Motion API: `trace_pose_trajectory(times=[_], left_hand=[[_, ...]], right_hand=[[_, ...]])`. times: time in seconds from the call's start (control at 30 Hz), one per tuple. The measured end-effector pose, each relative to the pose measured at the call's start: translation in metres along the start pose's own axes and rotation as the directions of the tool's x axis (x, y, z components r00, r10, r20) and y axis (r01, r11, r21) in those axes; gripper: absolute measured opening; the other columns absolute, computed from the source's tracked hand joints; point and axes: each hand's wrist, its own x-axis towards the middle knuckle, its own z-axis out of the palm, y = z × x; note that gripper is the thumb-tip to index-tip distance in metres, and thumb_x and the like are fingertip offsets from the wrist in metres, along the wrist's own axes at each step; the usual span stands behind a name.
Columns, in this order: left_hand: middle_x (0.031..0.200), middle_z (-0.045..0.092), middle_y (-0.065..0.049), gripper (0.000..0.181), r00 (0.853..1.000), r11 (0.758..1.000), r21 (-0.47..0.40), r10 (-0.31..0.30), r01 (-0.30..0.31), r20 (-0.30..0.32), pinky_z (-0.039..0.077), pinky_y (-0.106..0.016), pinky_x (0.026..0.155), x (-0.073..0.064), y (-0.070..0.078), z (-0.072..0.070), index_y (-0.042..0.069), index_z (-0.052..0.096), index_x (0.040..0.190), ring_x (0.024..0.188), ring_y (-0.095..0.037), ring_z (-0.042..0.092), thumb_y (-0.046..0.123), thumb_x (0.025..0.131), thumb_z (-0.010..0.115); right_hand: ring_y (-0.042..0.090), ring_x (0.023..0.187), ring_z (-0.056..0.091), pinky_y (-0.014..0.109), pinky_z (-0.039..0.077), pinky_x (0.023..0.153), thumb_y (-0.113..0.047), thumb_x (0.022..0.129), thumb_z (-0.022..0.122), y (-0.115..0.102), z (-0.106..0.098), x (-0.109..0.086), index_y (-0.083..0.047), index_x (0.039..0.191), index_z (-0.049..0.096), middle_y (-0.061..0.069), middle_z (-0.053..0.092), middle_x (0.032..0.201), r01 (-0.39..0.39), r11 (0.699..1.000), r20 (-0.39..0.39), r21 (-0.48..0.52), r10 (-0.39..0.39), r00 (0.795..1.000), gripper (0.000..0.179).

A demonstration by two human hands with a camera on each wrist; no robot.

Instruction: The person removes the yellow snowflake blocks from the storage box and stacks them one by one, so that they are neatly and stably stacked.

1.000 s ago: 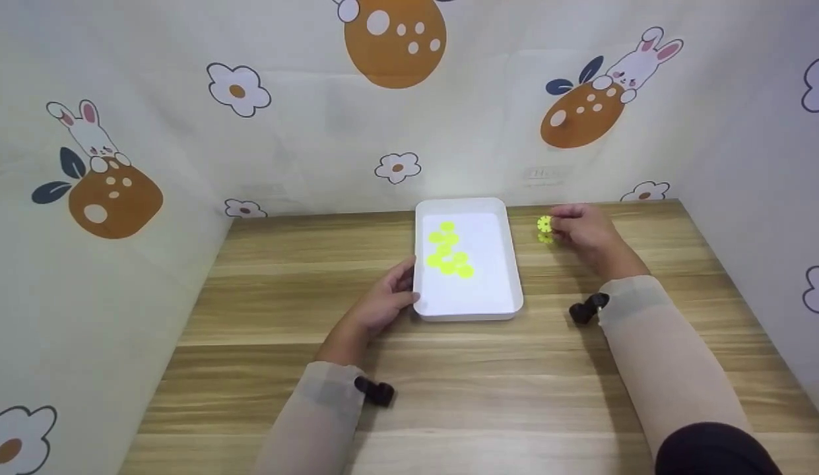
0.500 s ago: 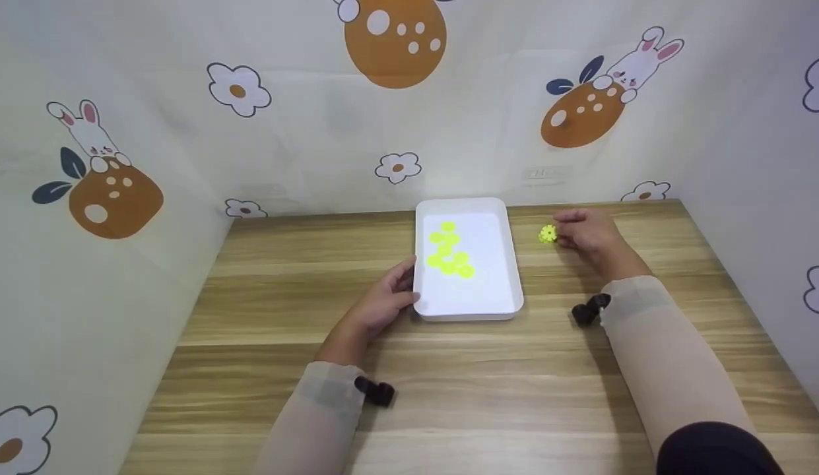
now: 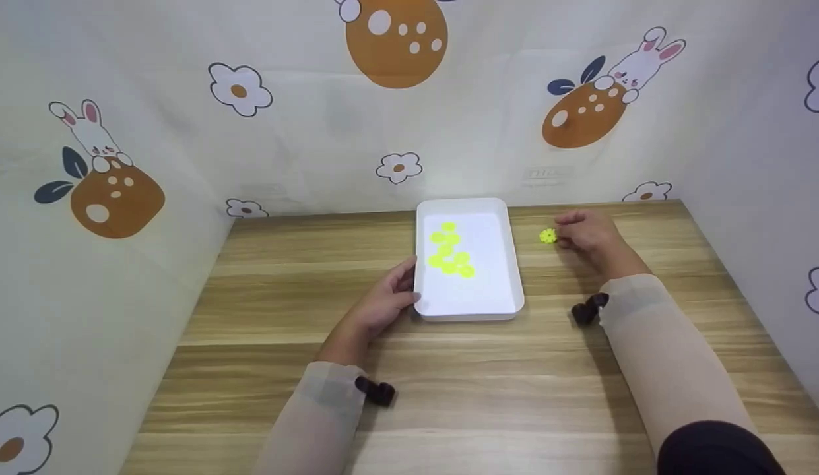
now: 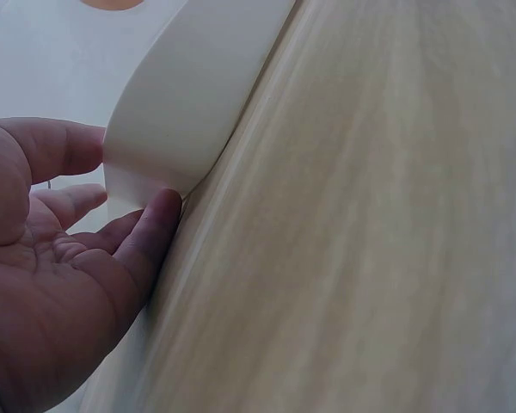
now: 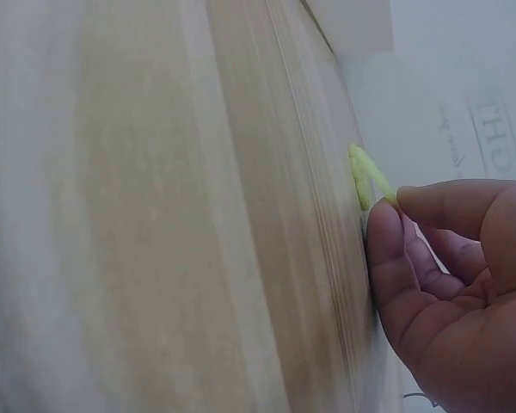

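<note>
White tray [image 3: 472,300], rectangular, shallow, one: set upright on the bench [image 3: 462,389], close to its back edge. Yellow discs [image 3: 448,267], several: contained in the far and left part of the tray, some overlapped, outlines washed out by glare; the near and right part of the tray floor is left bare. The tray is held at its near left corner by the left hand [image 3: 383,297], thumb and bent fingers set against rim and outer wall. Held disc [image 5: 379,178], yellow, notched, one: pinched at its edge between thumb and forefinger of the right hand [image 3: 587,239], kept tilted just right of the tray, outside it. Lower disc [image 5: 360,179], yellow: seen flat on the bench, just beneath the held disc. Between these and the tray's contents the tray's right wall is interposed. Printed cloth [image 3: 303,145], with rabbits, fruit and flowers: hung behind the bench and along both sides. Beige sleeves [image 3: 673,356], two: each fitted with a black device [image 3: 376,391] near the cuff.
</note>
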Motion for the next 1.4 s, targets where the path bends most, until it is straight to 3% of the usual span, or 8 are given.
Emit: trace_pose_trajectory(times=[0.27, 0.47, 0.6, 0.8, 0.93, 1.17, 1.27, 1.4], left_hand=[[0.176, 0.029, -0.02, 0.079, 1.0, 1.0, -0.021, 0.018, -0.017, 0.015, 0.033, -0.051, 0.132, 0.001, -0.002, -0.001, 0.006, 0.023, 0.17, 0.164, -0.037, 0.029, -0.006, 0.1, 0.056], [0.175, 0.032, -0.018, 0.078, 1.0, 1.0, -0.013, -0.01, 0.01, 0.002, 0.034, -0.05, 0.132, 0.003, -0.002, -0.001, 0.008, 0.025, 0.17, 0.163, -0.035, 0.032, -0.006, 0.101, 0.057], [0.176, 0.033, -0.015, 0.077, 0.999, 0.999, -0.009, -0.038, 0.038, -0.013, 0.034, -0.049, 0.132, 0.004, -0.001, -0.001, 0.011, 0.027, 0.171, 0.164, -0.033, 0.032, -0.003, 0.101, 0.058], [0.176, 0.032, -0.013, 0.078, 0.998, 0.998, -0.01, -0.056, 0.056, -0.025, 0.034, -0.048, 0.132, 0.003, 0.001, 0.0, 0.012, 0.027, 0.171, 0.165, -0.031, 0.031, -0.003, 0.101, 0.059], [0.176, 0.032, -0.014, 0.078, 0.998, 0.999, -0.004, -0.05, 0.05, -0.024, 0.034, -0.048, 0.132, 0.002, 0.001, 0.0, 0.012, 0.027, 0.171, 0.164, -0.032, 0.031, -0.003, 0.101, 0.059], [0.174, 0.034, -0.018, 0.078, 1.0, 1.0, -0.016, -0.011, 0.011, 0.001, 0.034, -0.049, 0.132, 0.001, 0.0, 0.0, 0.007, 0.025, 0.17, 0.163, -0.035, 0.033, -0.005, 0.101, 0.057], [0.175, 0.033, -0.018, 0.078, 1.0, 1.0, -0.026, -0.004, 0.004, 0.004, 0.034, -0.049, 0.132, 0.002, -0.002, 0.0, 0.007, 0.024, 0.17, 0.163, -0.034, 0.032, -0.006, 0.1, 0.057], [0.175, 0.033, -0.017, 0.078, 1.0, 0.999, -0.032, -0.008, 0.008, 0.003, 0.033, -0.049, 0.132, 0.002, -0.002, 0.0, 0.007, 0.024, 0.17, 0.164, -0.033, 0.031, -0.005, 0.1, 0.057]], right_hand=[[0.004, 0.084, 0.07, 0.022, 0.064, 0.085, -0.007, 0.101, 0.07, -0.001, 0.0, -0.002, 0.009, 0.143, 0.059, -0.001, 0.071, 0.107, 0.01, 1.0, 0.0, -0.013, -0.01, 1.0, 0.046], [0.008, 0.087, 0.069, 0.024, 0.064, 0.085, -0.01, 0.101, 0.07, -0.006, 0.003, -0.005, 0.005, 0.141, 0.062, -0.003, 0.07, 0.105, 0.003, 0.999, -0.018, -0.05, -0.004, 1.0, 0.044], [0.017, 0.098, 0.065, 0.032, 0.063, 0.093, -0.012, 0.102, 0.068, -0.016, 0.008, -0.01, -0.001, 0.142, 0.061, 0.001, 0.065, 0.113, -0.016, 0.999, -0.014, -0.035, 0.016, 1.0, 0.042], [0.025, 0.108, 0.065, 0.045, 0.06, 0.105, -0.02, 0.105, 0.066, -0.04, 0.021, -0.02, -0.004, 0.141, 0.063, 0.01, 0.065, 0.125, 0.054, 0.988, 0.035, -0.147, -0.049, 0.998, 0.04], [0.029, 0.115, 0.065, 0.043, 0.06, 0.107, -0.024, 0.106, 0.067, -0.055, 0.033, -0.026, -0.006, 0.14, 0.065, 0.012, 0.066, 0.129, 0.097, 0.981, 0.079, -0.169, -0.085, 0.993, 0.039], [0.023, 0.104, 0.067, 0.024, 0.064, 0.085, -0.02, 0.104, 0.07, -0.074, 0.055, -0.035, -0.003, 0.136, 0.066, 0.007, 0.069, 0.12, 0.155, 0.983, 0.14, -0.102, -0.14, 0.98, 0.037], [0.019, 0.097, 0.068, 0.026, 0.064, 0.087, -0.019, 0.103, 0.071, -0.078, 0.063, -0.037, -0.003, 0.134, 0.067, 0.004, 0.07, 0.113, 0.169, 0.983, 0.162, -0.072, -0.156, 0.974, 0.035], [0.023, 0.101, 0.069, 0.031, 0.064, 0.094, -0.022, 0.102, 0.073, -0.082, 0.072, -0.038, -0.006, 0.131, 0.07, 0.004, 0.07, 0.113, 0.18, 0.981, 0.177, -0.078, -0.164, 0.97, 0.033]])
